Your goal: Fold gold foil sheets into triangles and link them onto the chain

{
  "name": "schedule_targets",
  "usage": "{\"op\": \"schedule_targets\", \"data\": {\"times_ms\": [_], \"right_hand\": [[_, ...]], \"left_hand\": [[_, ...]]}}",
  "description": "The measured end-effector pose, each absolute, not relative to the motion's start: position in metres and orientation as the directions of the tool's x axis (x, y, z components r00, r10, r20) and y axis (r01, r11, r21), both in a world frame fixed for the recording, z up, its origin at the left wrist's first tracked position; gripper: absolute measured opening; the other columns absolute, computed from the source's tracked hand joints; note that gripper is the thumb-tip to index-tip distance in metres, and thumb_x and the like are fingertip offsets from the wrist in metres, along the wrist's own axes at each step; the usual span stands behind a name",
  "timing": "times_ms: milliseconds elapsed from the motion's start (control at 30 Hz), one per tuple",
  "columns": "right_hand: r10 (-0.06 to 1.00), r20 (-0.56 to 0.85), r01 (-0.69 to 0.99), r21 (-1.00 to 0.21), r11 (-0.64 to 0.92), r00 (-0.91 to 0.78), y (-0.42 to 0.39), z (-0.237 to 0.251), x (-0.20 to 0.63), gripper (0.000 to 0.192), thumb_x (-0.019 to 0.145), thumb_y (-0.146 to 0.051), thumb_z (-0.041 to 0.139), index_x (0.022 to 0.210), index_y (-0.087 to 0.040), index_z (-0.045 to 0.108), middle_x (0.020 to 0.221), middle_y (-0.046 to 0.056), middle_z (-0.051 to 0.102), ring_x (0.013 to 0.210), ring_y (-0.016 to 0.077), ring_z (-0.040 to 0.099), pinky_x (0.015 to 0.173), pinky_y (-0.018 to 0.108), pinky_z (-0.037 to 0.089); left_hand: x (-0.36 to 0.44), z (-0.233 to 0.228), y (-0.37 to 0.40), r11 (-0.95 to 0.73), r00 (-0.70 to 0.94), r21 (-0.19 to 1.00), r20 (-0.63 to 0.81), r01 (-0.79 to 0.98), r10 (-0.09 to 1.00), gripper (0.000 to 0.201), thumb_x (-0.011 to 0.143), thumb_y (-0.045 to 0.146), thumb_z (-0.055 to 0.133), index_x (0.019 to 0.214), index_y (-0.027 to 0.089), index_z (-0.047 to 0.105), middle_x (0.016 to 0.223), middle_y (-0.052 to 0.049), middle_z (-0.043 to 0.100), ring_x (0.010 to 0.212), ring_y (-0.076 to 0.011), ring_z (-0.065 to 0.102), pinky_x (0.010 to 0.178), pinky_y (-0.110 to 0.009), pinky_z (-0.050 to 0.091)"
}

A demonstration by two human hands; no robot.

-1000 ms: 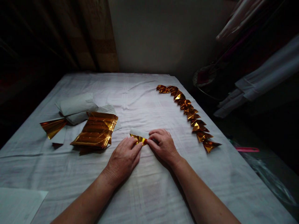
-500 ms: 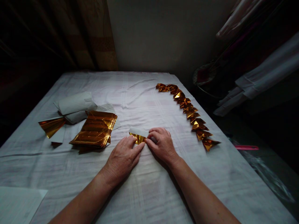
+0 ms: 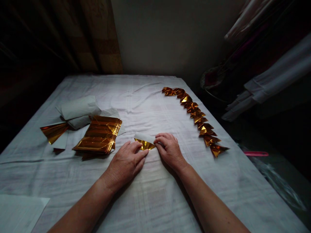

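The gold foil sheet (image 3: 145, 144), partly folded so its white back shows along the far edge, lies flat on the white cloth (image 3: 155, 200) at the middle of the table, pinned between both hands. In the head view, the one view there is, the likeliest slip is the slick foil sliding on the loose, wrinkled cloth as a crease is pressed, which would set the fold crooked; a fingertip dragging could also crumple or tear the thin corner. The dim light makes the edges hard to line up. The left hand (image 3: 126, 163) lies palm down, fingers nearly straight and close together, tips resting on the near left edge of the sheet. The right hand (image 3: 170, 149) is curled, knuckles up, its fingertips pinching the sheet's right end. A stack of gold sheets (image 3: 100, 134) lies just to the left, and a row of folded gold pieces (image 3: 196, 115) runs along the right side, well apart from the hands.
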State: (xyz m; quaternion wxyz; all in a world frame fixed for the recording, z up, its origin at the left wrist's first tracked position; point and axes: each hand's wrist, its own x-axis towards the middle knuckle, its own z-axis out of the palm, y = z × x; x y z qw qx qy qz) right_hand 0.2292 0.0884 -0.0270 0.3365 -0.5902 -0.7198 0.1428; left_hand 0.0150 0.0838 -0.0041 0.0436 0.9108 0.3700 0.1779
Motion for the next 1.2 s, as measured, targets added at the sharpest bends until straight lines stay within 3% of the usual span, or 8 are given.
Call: {"op": "schedule_targets", "data": {"times_ms": [133, 267, 400, 600, 800, 1200], "right_hand": [[0.918, 0.387, 0.761, -0.570, 0.311, -0.086, 0.087, -0.026, 0.230, 0.020, 0.087, -0.011, 0.055, 0.088, -0.025, 0.068, 0.104, 0.004, 0.071, 0.101, 0.0222, 0.060, 0.086, 0.038, 0.042], [0.873, 0.458, 0.808, -0.444, 0.387, -0.167, 0.078, -0.018, 0.227, 0.022, 0.084, -0.010, 0.055, 0.092, -0.024, 0.069, 0.100, 0.005, 0.069, 0.096, 0.0230, 0.059, 0.083, 0.037, 0.043], [0.881, 0.389, 0.833, -0.367, 0.415, -0.267, 0.070, -0.011, 0.219, 0.019, 0.088, -0.019, 0.056, 0.099, -0.023, 0.071, 0.095, 0.007, 0.067, 0.089, 0.0226, 0.058, 0.079, 0.035, 0.046], [0.907, 0.322, 0.853, -0.357, 0.381, -0.270, 0.069, -0.008, 0.212, 0.014, 0.087, -0.029, 0.065, 0.099, -0.022, 0.070, 0.097, 0.007, 0.067, 0.090, 0.0230, 0.058, 0.080, 0.036, 0.045], [0.924, 0.308, 0.878, -0.345, 0.331, -0.227, 0.068, -0.007, 0.208, 0.018, 0.084, -0.033, 0.070, 0.098, -0.021, 0.070, 0.097, 0.006, 0.067, 0.090, 0.0231, 0.058, 0.080, 0.035, 0.044], [0.917, 0.298, 0.893, -0.283, 0.350, -0.265, 0.071, -0.008, 0.209, 0.018, 0.090, -0.037, 0.065, 0.095, -0.020, 0.069, 0.098, 0.006, 0.068, 0.090, 0.0224, 0.057, 0.078, 0.033, 0.042]], "left_hand": [[0.016, -0.005, 0.084, -0.722, 0.656, 0.201, 0.309, 0.662, 0.688, 0.026, 0.093, 0.025, 0.056, 0.115, 0.026, 0.070, 0.115, -0.009, 0.065, 0.104, -0.0238, 0.061, 0.098, -0.046, 0.050], [0.021, -0.007, 0.082, -0.703, 0.630, 0.228, 0.322, 0.673, 0.707, 0.022, 0.094, 0.025, 0.055, 0.111, 0.025, 0.069, 0.112, -0.009, 0.065, 0.103, -0.0238, 0.060, 0.092, -0.042, 0.052], [0.023, -0.014, 0.081, -0.675, 0.590, 0.271, 0.335, 0.686, 0.734, 0.022, 0.094, 0.021, 0.052, 0.113, 0.022, 0.064, 0.113, -0.008, 0.066, 0.107, -0.0237, 0.061, 0.094, -0.041, 0.052], [0.011, -0.024, 0.092, -0.650, 0.492, 0.335, 0.448, 0.682, 0.747, 0.026, 0.094, 0.017, 0.048, 0.118, 0.018, 0.058, 0.120, -0.010, 0.066, 0.114, -0.0225, 0.060, 0.100, -0.041, 0.051], [0.003, -0.027, 0.103, -0.616, 0.473, 0.308, 0.428, 0.725, 0.770, 0.028, 0.096, 0.025, 0.050, 0.120, 0.019, 0.062, 0.121, -0.010, 0.068, 0.118, -0.0270, 0.059, 0.104, -0.048, 0.048], [0.005, -0.015, 0.103, -0.596, 0.488, 0.400, 0.346, 0.696, 0.801, 0.020, 0.091, 0.026, 0.060, 0.109, 0.021, 0.067, 0.104, -0.006, 0.065, 0.100, -0.0231, 0.058, 0.092, -0.041, 0.049]]}}
